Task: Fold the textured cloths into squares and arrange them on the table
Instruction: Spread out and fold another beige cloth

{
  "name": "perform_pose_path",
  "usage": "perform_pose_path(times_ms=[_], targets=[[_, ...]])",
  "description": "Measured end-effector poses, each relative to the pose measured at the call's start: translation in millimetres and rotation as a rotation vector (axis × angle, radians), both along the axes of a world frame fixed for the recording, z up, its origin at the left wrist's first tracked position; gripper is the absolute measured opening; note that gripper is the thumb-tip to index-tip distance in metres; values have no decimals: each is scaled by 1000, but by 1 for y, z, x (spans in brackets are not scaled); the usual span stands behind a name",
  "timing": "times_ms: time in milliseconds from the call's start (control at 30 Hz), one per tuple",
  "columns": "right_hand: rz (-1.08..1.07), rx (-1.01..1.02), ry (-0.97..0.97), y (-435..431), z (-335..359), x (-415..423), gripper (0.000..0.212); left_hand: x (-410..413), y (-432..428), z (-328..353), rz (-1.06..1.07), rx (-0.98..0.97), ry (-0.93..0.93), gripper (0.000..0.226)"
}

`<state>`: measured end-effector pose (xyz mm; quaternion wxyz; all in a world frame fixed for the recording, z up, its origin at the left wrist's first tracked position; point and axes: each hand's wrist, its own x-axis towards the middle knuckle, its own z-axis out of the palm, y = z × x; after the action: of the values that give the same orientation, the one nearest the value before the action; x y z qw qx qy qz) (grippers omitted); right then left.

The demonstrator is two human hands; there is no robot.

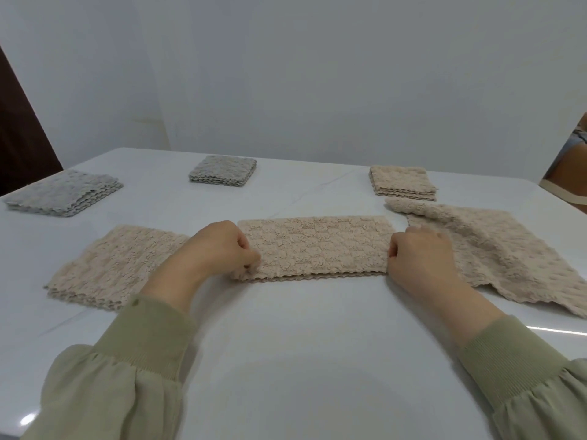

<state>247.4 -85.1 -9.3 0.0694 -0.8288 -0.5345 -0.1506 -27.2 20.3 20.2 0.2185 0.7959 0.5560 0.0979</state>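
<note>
- Head view: a beige strip (314, 246), a cloth folded into a long band, lies flat across the middle of the frame on the white worktop (301, 328).
- Left hand (219, 249) pinches the strip's left end, with its fingers curled and the thumb on the near corner.
- Right hand (419, 252) grips the strip's right end, with its fingers curled over the edge and the thumb against it.
- Green sleeves (149, 341) cover both forearms.
- Beige stack (117, 265) of flat cloths lies at centre left, just beside the left hand, which hides its right edge.
- Loose cloth (495, 249), beige and rumpled, spreads to the right of the strip, touching the right hand.
- Beige square (401, 182), folded in layers, sits in the upper right, just behind the loose cloth.
- Grey square (222, 169), also folded, sits top centre, well apart from the rest.
- Grey stack (63, 193) lies at the upper left near the worktop's edge.
</note>
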Motion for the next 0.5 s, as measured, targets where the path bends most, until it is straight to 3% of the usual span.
perform_pose_path(times_ms=[100, 200, 333, 400, 500], targets=[[64, 278, -148, 7, -2, -9, 12, 17, 2, -9, 70, 433, -51, 22], [266, 486, -44, 28, -3, -37, 22, 38, 11, -27, -86, 639, -190, 28], [395, 398, 247, 59, -6, -72, 35, 45, 20, -43, -172, 433, 81, 45], [387, 211, 295, 72, -10, -84, 39, 44, 22, -49, -199, 278, 175, 50], [321, -121, 253, 80, -20, -86, 49, 44, 24, -51, -198, 201, 251, 52]])
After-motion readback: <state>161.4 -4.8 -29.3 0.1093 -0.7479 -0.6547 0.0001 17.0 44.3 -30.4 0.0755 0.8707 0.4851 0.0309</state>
